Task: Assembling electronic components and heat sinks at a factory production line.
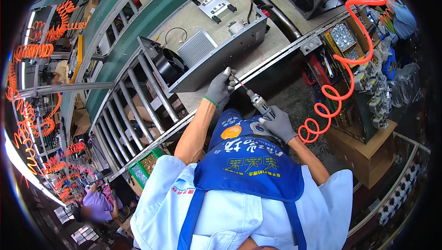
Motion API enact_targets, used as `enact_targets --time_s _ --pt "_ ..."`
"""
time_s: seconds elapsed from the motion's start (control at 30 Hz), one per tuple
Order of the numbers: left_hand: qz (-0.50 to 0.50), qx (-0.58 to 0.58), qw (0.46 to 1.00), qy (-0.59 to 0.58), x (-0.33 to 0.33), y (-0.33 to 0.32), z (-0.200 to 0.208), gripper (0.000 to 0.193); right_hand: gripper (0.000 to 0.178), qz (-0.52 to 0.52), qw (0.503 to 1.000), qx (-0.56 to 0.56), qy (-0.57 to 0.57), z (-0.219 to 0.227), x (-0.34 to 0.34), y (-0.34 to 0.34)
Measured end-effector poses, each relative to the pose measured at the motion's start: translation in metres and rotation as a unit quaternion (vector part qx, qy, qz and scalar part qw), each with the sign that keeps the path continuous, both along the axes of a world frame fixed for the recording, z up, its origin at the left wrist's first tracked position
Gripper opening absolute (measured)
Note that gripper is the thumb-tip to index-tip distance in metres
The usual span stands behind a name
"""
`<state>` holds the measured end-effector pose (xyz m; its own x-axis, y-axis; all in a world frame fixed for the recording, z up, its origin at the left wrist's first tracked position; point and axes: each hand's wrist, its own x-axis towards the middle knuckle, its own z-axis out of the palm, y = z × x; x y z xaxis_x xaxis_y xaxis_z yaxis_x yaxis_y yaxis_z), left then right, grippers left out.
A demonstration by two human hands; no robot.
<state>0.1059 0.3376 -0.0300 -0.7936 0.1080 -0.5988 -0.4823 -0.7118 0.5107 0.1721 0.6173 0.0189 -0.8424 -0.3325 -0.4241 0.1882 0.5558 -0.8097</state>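
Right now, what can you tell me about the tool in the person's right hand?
The handheld tool is slim and roughly cylindrical, with a silvery-grey, metallic-looking body that narrows to a thin shaft with a reddish part. The grey-gloved right hand grips it and hides its rear end. It slants up and left in the picture, its tip close to the fingers of the grey-gloved left hand; whether they touch is unclear.

bench [275, 38] bright, fairly even | light strips [14, 153] at left rim, blown out | floor [281, 84] under bench in shadow | glints on metal rollers [159, 89] | centre sharp, far left soft | fisheye bend, black corners
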Motion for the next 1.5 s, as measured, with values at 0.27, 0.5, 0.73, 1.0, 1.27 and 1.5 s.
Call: enact_targets --time_s 0.27,0.5,0.73,1.0,1.27,1.5 --pt "-0.109 -0.135 0.984 0.048 -0.009 -0.002 -0.009 0.032 0.037 0.003 1.0 -0.002 -0.031 -0.01 -0.008 0.01" --pt "-0.184 -0.343 0.92 -0.036 -0.009 0.002 -0.008 0.034 0.04 -0.018 0.995 -0.012 -0.093 -0.053 -0.016 -0.019" --pt "-0.133 -0.615 0.735 0.251 -0.012 -0.033 0.071 0.019 0.047 -0.027 0.99 0.088 -0.107 -0.106 -0.044 -0.067" --pt "-0.232 -0.782 0.553 0.17 -0.112 -0.137 0.03 0.032 0.046 -0.025 0.987 0.133 -0.084 -0.116 -0.042 -0.08" --pt "-0.315 -0.799 0.491 0.143 -0.113 -0.149 -0.025 0.029 0.043 -0.061 0.987 0.125 -0.083 -0.122 -0.039 -0.083" --pt "-0.317 -0.81 0.474 0.135 -0.115 -0.142 -0.018 0.028 0.043 -0.046 0.987 0.132 -0.079 -0.122 -0.042 -0.077"
